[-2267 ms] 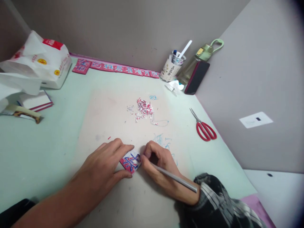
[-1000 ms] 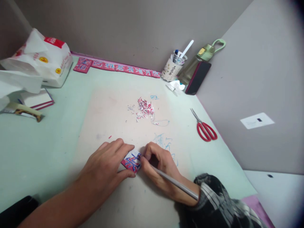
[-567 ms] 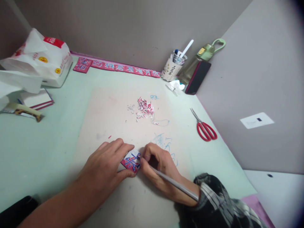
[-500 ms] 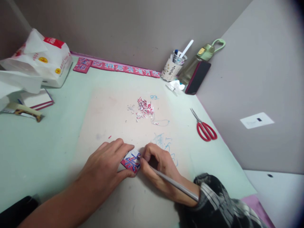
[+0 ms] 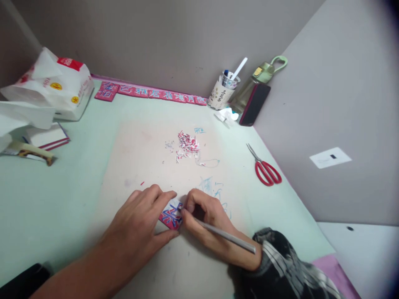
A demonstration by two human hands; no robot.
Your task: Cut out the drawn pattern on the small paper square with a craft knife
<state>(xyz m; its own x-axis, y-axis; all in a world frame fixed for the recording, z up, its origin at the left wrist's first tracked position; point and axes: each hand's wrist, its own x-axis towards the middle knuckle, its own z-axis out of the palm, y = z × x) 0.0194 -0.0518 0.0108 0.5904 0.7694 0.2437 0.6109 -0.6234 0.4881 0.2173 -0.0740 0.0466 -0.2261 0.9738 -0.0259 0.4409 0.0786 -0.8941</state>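
My left hand (image 5: pixel 140 216) grips a small flat carving block (image 5: pixel 171 219) by its edges, thumb on the near side and fingers on the far side. Blue character strokes stand out on the block, with pink-red showing where the white surface is cut away. My right hand (image 5: pixel 205 218) is closed in a pen grip on a slim metal-handled craft knife (image 5: pixel 232 238). Its tip is at the block's right part, mostly hidden by my fingers. Beyond both hands lies a pile of red and white shavings (image 5: pixel 188 143) on the beige work sheet (image 5: pixel 140 137).
Pink carved blocks (image 5: pixel 141 91) line the table's back edge. At right are red-handled scissors (image 5: pixel 264 168), a phone (image 5: pixel 255 104) leaning on a bottle (image 5: pixel 264 71), and a pen cup (image 5: pixel 220 94). At left sit a tissue pack (image 5: pixel 70 89), uncut blocks (image 5: pixel 46 135) and a yellowish-handled tool (image 5: pixel 34 151).
The camera view has shifted slightly, so the background sits a little lower and further left. Both hands keep their grips, and the knife stays at the block's right part.
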